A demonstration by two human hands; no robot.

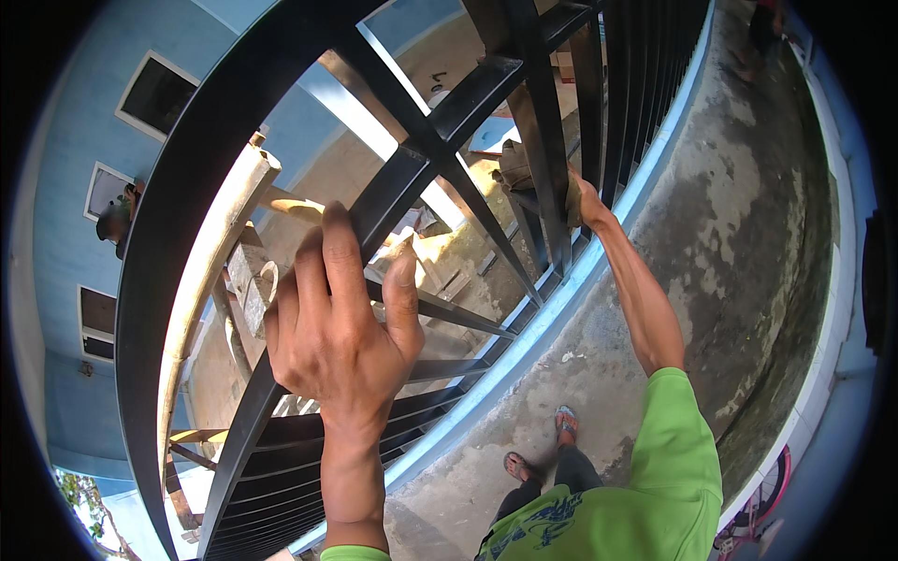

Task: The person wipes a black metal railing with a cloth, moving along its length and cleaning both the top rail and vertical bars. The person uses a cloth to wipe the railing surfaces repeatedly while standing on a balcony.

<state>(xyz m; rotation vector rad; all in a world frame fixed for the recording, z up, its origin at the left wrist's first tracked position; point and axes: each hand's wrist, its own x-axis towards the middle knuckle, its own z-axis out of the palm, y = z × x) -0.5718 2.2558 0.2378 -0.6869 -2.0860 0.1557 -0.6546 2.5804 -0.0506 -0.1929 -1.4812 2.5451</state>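
Observation:
Black metal railing (438,144) with bars and crosspieces curves across the view in front of me. My left hand (344,322) is hooked over its middle crosspiece, fingers on the far side and thumb sticking out beside it. Further along, my right hand (591,200) reaches to an upright bar (551,140) low on the railing. It presses a grey-brown cloth (515,168) around that bar; the bar hides part of the cloth and my fingertips. The railing's foot stands on a light-blue painted curb (554,294).
Behind the railing stand a bamboo pole (210,280) and wooden pieces (252,273), above a lower yard floor. A person (116,221) is at a window on the left. Another person (765,28) is at the upper right. A pink bicycle (765,498) stands beyond the stained concrete walkway (729,231).

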